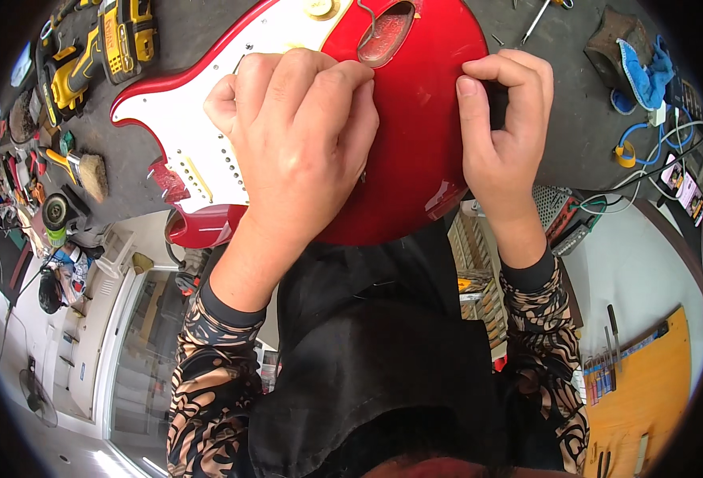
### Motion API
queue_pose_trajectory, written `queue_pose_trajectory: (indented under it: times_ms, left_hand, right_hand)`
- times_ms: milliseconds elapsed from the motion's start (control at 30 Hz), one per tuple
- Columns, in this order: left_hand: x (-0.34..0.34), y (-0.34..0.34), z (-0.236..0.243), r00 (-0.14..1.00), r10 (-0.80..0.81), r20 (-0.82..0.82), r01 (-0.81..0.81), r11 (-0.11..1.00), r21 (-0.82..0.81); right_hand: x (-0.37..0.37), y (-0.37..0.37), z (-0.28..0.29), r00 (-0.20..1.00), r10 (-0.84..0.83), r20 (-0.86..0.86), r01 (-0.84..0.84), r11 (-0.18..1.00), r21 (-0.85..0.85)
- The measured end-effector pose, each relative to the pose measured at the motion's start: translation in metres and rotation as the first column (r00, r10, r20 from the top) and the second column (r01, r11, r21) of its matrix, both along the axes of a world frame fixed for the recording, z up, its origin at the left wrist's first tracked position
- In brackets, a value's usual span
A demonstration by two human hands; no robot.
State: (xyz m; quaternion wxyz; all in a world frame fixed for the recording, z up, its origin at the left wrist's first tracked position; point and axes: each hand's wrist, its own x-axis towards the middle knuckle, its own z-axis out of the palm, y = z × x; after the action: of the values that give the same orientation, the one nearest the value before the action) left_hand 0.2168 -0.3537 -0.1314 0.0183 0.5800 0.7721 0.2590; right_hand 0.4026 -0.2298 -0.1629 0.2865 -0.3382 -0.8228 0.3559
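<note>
Electric guitar body point(423, 143), lying on a dark workbench point(188, 32), with printed lettering showing on the yellow-and-black cordless drill point(88, 70) at upper left. Extending beneath the left hand point(300, 135), with curled fingers ending just beside the oval cavity point(389, 40); touching, at the right rim, the bent thumb and forefinger of the right hand point(511, 119); whether gripping, impossible to tell for either. Presenting glossy red curves and a smooth white pickguard point(182, 111).
</note>
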Motion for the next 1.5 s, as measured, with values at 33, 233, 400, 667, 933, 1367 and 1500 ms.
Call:
queue_pose_trajectory:
  times_ms: [33,233,400,667,933,1367,1500]
  left_hand:
    - [0.002,0.002,-0.001,1.0,0.019,-0.006,-0.019,1.0,-0.003]
    - [0.009,0.008,0.021,0.989,-0.02,0.144,0.048,0.98,-0.191]
    - [-0.005,-0.004,0.017,0.985,-0.001,0.172,0.006,0.999,-0.034]
    - [-0.002,0.001,0.001,0.999,-0.005,0.037,0.005,1.0,0.001]
    - [-0.017,-0.008,0.026,0.941,-0.054,0.334,0.027,0.996,0.085]
    - [-0.041,0.029,0.053,0.185,-0.009,0.983,-0.133,0.991,0.034]
    - [-0.042,0.057,0.044,0.124,-0.05,0.991,0.063,0.997,0.042]
  right_hand:
    - [-0.001,0.0,0.0,1.0,0.007,0.009,-0.007,1.0,0.011]
    - [-0.002,-0.002,0.003,0.998,0.023,0.066,-0.022,1.0,-0.015]
    - [-0.004,0.001,0.012,0.987,0.052,0.151,-0.067,0.993,0.101]
    - [-0.025,-0.001,0.017,0.963,0.154,0.222,-0.197,0.962,0.188]
    - [-0.015,0.052,0.042,0.861,-0.316,0.398,0.384,0.918,-0.102]
    - [0.008,0.069,0.058,0.998,-0.047,-0.031,0.018,0.781,-0.625]
    - [-0.047,0.051,0.058,0.946,0.323,-0.005,-0.316,0.921,-0.228]
